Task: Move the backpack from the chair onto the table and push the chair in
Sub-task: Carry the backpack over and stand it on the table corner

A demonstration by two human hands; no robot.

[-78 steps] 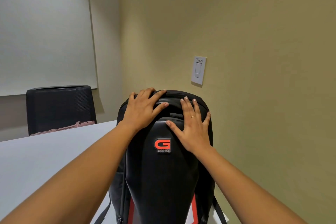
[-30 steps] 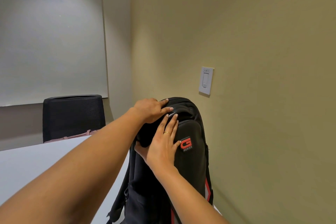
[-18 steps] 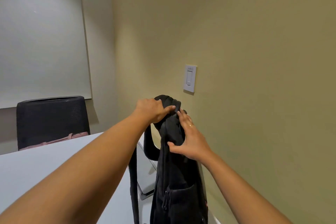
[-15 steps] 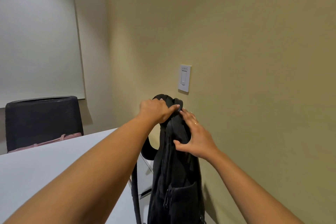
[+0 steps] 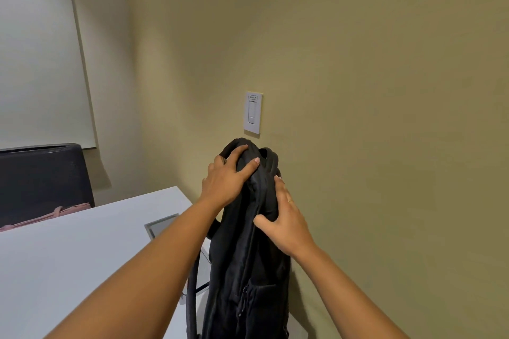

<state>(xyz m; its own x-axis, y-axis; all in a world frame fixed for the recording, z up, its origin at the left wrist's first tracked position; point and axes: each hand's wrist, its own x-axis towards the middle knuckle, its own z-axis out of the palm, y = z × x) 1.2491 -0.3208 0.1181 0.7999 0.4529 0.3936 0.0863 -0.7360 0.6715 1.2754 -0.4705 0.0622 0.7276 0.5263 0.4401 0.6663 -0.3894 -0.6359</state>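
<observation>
Grip status: my left hand (image 5: pixel 224 181) is draped over the crown of the black backpack (image 5: pixel 248 261), fingers curled around the top handle loop, thumb pressed on the near side. My right hand (image 5: pixel 285 224) lies flat on the pack's right flank at 3 o'clock from the zipper seam, fingers spread, thumb hooked onto the front edge; it steadies the pack and encloses nothing.

Position of the load: the backpack stands upright at the right edge of the white surface (image 5: pixel 68 261), close to the olive wall, with the light switch (image 5: pixel 252 113) just above it at 12 o'clock. Its base is out of view, so I cannot tell whether it rests fully on the surface. One shoulder strap (image 5: pixel 192 300) hangs down at 7 o'clock over the edge.

Procedure, as I judge it:
1. Keep the left hand on the handle until the base is felt to sit flat.
2. Press inward with the right palm, toward 9 o'clock, to shift the pack away from the edge.
3. Clear the recessed metal panel (image 5: pixel 162 228) at 10 o'clock.
4. Release slowly; a tall soft pack may slump.

A black chair (image 5: pixel 44 181) stands at the far side.
</observation>
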